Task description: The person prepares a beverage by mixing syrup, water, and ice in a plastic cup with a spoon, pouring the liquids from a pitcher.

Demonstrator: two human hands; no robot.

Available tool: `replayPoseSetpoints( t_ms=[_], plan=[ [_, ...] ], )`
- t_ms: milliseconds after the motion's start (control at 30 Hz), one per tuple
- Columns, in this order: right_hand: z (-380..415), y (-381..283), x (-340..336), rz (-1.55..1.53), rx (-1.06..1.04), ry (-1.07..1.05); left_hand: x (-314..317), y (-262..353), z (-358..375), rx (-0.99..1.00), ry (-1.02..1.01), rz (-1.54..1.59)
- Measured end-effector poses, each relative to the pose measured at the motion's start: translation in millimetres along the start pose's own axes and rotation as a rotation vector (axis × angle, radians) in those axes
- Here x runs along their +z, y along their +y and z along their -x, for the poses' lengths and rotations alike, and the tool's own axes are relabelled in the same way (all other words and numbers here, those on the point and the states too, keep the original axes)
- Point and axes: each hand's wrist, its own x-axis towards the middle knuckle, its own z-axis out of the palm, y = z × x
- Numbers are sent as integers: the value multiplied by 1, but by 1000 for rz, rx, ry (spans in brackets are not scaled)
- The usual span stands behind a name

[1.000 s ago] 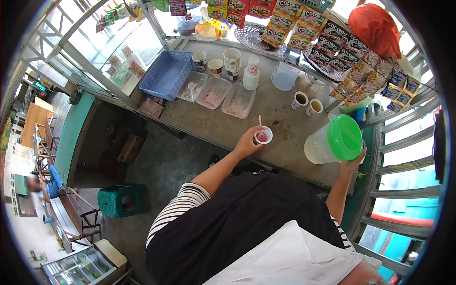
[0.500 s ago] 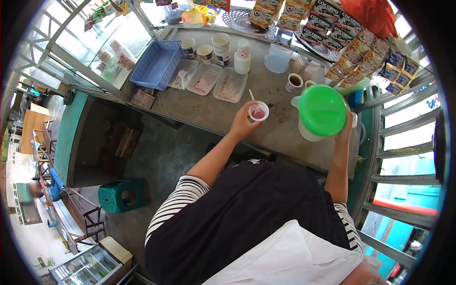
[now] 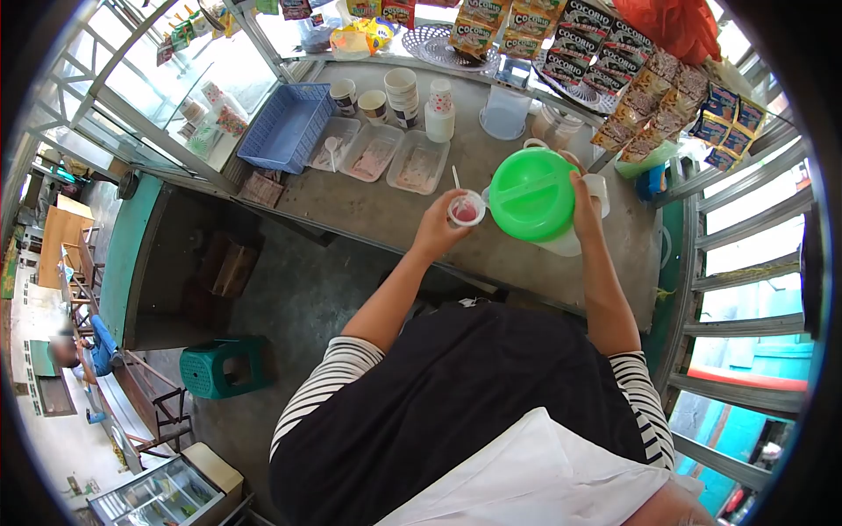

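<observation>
My left hand [image 3: 436, 230] is closed around a small white cup [image 3: 474, 198] with something pink inside. A thin pale stick pokes up at the cup's far side. On my right, a pitcher with a round green lid [image 3: 531, 195] is tilted toward the cup, its spout close to the rim. My right hand [image 3: 582, 197] grips the pitcher at its handle side, the thumb against the lid's edge. Whether liquid is flowing cannot be made out. The lid hides most of the pitcher's body.
Along the counter [image 3: 351, 206] stand a blue basket [image 3: 285, 131], several paper cups [image 3: 402, 92], shallow plastic trays [image 3: 418, 162] and a clear lidded tub [image 3: 503, 114]. Sachet strips [image 3: 574, 44] hang at the back. A green stool [image 3: 226, 366] stands on the floor; a person sits far left.
The pitcher has moved left and tilted toward the cup, my right hand travelling with it. My left hand and the cup have shifted slightly left.
</observation>
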Motion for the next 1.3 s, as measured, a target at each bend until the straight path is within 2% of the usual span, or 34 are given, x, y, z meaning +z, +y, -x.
replayPoseSetpoints(
  t_ms=[100, 200, 333, 700, 933, 1133, 1233, 1300],
  plan=[
    [10, -28, 20, 28, -118, -47, 2, -12, 13, -67, -22, -50],
    [22, -41, 30, 142, -118, -97, 6, -20, 23, -70, -11, -4],
    [23, -41, 39, 213, -199, -137, 5, -22, 36, -48, 34, -114],
    [30, -33, 53, 423, -348, -164, 8, -21, 39, -78, 84, -45],
    [40, -41, 60, 517, -339, -202, 1, -21, 44, -51, 80, -181],
    [41, -43, 62, 519, -342, -191, -1, -22, 47, -116, 85, -100],
    [44, -44, 64, 561, -341, -209, -3, -25, 49, -45, 111, -138],
    [44, -46, 65, 577, -335, -228, -4, -22, 51, -77, 105, -128]
  ],
)
